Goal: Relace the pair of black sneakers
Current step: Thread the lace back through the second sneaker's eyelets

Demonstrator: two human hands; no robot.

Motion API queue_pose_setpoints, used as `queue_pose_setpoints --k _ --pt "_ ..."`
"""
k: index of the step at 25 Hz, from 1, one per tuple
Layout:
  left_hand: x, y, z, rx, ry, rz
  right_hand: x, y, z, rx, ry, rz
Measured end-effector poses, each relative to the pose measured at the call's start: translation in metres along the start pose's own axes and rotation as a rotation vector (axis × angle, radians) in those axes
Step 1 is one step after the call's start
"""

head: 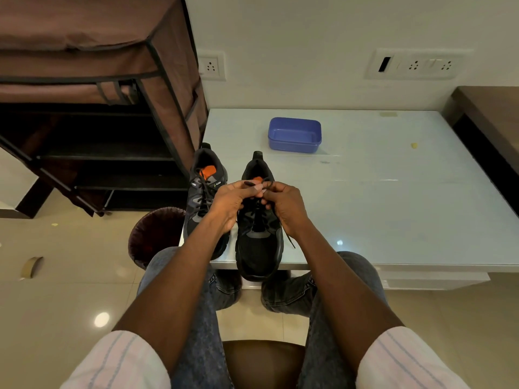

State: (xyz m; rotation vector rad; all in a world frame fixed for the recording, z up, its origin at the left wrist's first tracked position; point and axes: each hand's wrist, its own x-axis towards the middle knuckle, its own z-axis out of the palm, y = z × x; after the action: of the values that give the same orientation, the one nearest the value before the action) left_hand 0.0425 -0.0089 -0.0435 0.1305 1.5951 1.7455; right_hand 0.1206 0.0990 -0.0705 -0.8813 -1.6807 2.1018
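At the bottom of the frame, striped pale sleeves (123, 360) and denim-clad knees (196, 318) frame a brown seat (262, 360), with both bare forearms reaching up toward the centre. Just above, the two black sneakers sit side by side on the near edge of a glossy white table (393, 206), toes pointing down-frame and overhanging the edge. The left sneaker (203, 203) is laced and stands free, an orange patch showing inside it. Over the right sneaker (259, 240) the two hands meet: the left hand (233, 203) has its fingers curled and pinches the black lace (254, 184) near its tip, while the right hand (283, 204) pinches the same lace just beside it. A loose lace end hangs past the right sneaker's side. Left of the table stands a dark wastebasket (153, 234). Farther up the table rests a blue plastic container (294, 133). A brown fabric shoe rack (92, 94) fills the upper left, and wall sockets (415, 64) line the top.
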Motion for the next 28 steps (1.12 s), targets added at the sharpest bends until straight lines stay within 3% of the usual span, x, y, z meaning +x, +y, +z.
queue_pose_setpoints --k 9,12,15,23,28 --pt "0.005 -0.014 0.001 0.379 0.254 0.424 -0.005 0.0 0.0 -0.183 0.034 -0.101" --pt "0.004 -0.018 0.005 0.627 0.382 0.541 -0.006 0.006 0.004 -0.409 0.094 -0.247" --pt "0.013 -0.023 0.003 0.796 0.39 0.598 -0.01 0.008 0.006 -0.624 0.147 -0.376" --pt "0.019 -0.017 -0.002 0.995 0.105 0.475 -0.005 0.008 0.003 -0.509 0.272 -0.343" --pt "0.016 -0.01 0.003 0.675 0.015 0.211 -0.002 0.006 0.004 -0.467 0.262 -0.308"
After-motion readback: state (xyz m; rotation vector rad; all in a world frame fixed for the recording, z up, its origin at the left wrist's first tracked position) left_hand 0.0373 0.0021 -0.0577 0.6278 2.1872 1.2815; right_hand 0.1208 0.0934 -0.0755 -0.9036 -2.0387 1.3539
